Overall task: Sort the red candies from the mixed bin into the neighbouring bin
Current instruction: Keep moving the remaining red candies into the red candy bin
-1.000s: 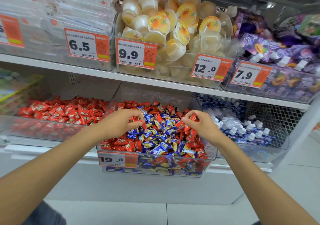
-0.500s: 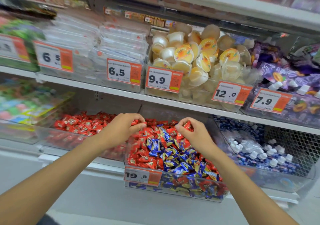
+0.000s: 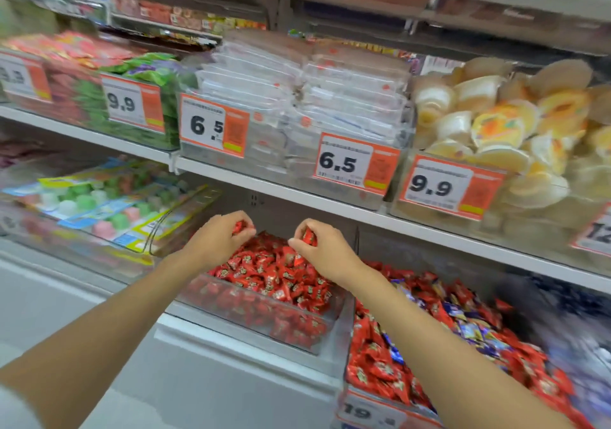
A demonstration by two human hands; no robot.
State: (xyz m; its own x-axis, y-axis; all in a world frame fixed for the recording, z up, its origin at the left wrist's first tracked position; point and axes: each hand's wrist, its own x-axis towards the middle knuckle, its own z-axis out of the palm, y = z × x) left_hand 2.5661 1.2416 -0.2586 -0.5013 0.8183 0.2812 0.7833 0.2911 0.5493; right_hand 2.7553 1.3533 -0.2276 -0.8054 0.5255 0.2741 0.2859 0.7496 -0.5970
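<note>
A clear bin of red candies (image 3: 264,324) sits on the lower shelf at centre. To its right stands the mixed bin (image 3: 370,410), holding red and blue-wrapped candies. My left hand (image 3: 218,241) hovers over the back of the red bin, fingers closed on red candies (image 3: 238,226). My right hand (image 3: 322,250) is beside it, also over the red bin, pinching a red candy (image 3: 309,237). Both forearms reach in from the bottom of the view.
The shelf above carries bins of clear flat packs (image 3: 297,97), jelly cups (image 3: 502,124) and green packets (image 3: 145,77), with orange price tags (image 3: 355,164). Left of the red bin lies a bin of pastel sweets (image 3: 99,203). The shelf edge (image 3: 271,356) juts out below.
Both hands lifted out of the mixed bin and moved left over the red bin, carrying red candies. My view swung left and upward.
</note>
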